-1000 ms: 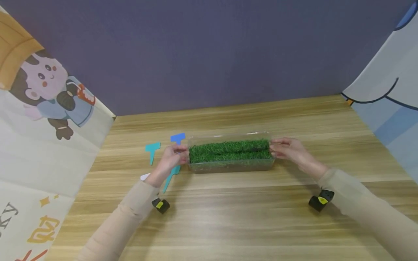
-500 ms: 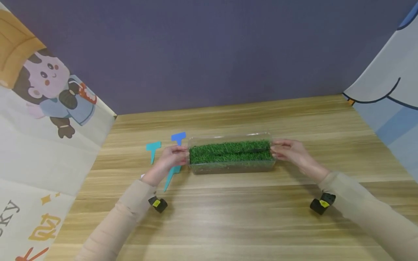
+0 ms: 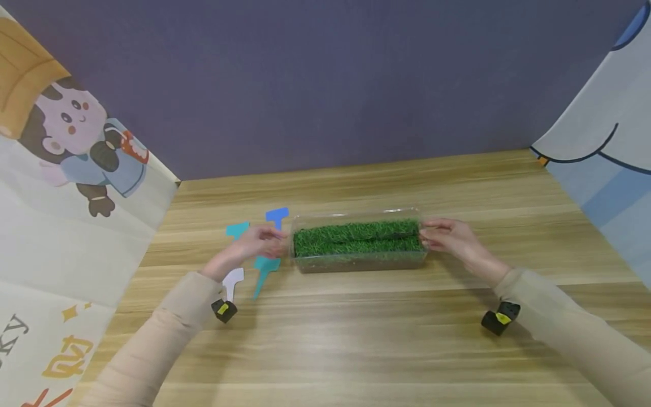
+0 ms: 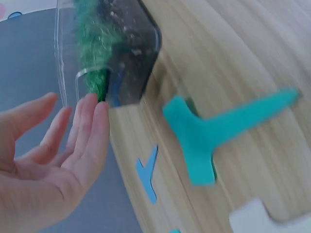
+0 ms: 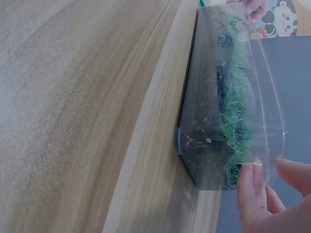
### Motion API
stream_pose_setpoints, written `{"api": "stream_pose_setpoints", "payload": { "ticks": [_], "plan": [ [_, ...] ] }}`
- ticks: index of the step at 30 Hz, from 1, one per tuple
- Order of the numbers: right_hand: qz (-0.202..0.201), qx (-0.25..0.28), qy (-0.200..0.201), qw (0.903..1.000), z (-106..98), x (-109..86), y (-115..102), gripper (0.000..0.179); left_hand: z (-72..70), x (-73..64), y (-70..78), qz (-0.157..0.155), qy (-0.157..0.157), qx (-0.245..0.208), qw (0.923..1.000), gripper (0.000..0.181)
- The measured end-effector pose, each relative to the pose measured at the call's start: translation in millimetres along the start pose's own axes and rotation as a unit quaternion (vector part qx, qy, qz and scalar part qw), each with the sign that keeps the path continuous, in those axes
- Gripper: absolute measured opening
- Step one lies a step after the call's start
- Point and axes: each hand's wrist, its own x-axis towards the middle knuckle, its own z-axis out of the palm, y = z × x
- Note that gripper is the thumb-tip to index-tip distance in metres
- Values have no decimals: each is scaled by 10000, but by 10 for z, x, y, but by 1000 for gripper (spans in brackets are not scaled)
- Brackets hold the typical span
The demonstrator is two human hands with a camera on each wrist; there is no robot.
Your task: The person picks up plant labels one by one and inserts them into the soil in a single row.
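Observation:
A long clear plastic box (image 3: 358, 263) stands on the table, with dark soil low in it and green artificial grass (image 3: 356, 230) in two strips on top. At its right end my right hand (image 3: 447, 237) grips the end wall; the right wrist view has the thumb (image 5: 294, 172) at the rim and the fingers (image 5: 250, 191) against the wall. My left hand (image 3: 256, 242) is just off the left end, holding nothing. Its fingers (image 4: 87, 126) are extended and the thumb stands apart in the left wrist view. Beneath it lies a teal T-shaped plant label (image 3: 265, 270).
Left of the box lie a blue T-shaped label (image 3: 277, 215), another teal label (image 3: 237, 229) partly under the left hand, and a white label (image 3: 233, 278). A dark panel (image 3: 325, 85) rises along the back edge of the wooden table (image 3: 356, 339). Printed cloth (image 3: 46, 237) hangs at the left.
My left hand has let go of the box's left end and moved left, uncovering the white label and covering part of the upper teal one. The right hand and the box have hardly moved.

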Motion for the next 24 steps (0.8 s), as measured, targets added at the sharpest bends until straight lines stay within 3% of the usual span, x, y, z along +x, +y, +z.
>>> {"api": "stream_pose_setpoints", "payload": {
  "ticks": [1,5,9,12,16,20,24],
  "plan": [
    [-41,170,-82,9998,-32,26,49,56,-27,-11,-6,79,-56,156,9998,34],
    [43,-13,-8,10000,-1,-1,4,58,-118,-42,-47,382,-326,865,9950,31],
    [115,-175,76,9998,45,-47,-76,59,-161,-46,-92,792,-569,1770,9794,26],
    [176,-191,99,9996,57,-59,-100,57,-169,-39,-112,984,-703,2146,9692,24],
    [198,-192,83,9996,60,-62,-107,57,-171,-35,-124,999,-728,2333,9645,26],
    [96,-77,56,9999,55,-56,-91,58,-164,-38,-126,807,-641,2449,9641,30],
    [91,-74,69,9999,54,-56,-87,59,-143,-35,-125,682,-554,2751,9574,33]
  ]
}}
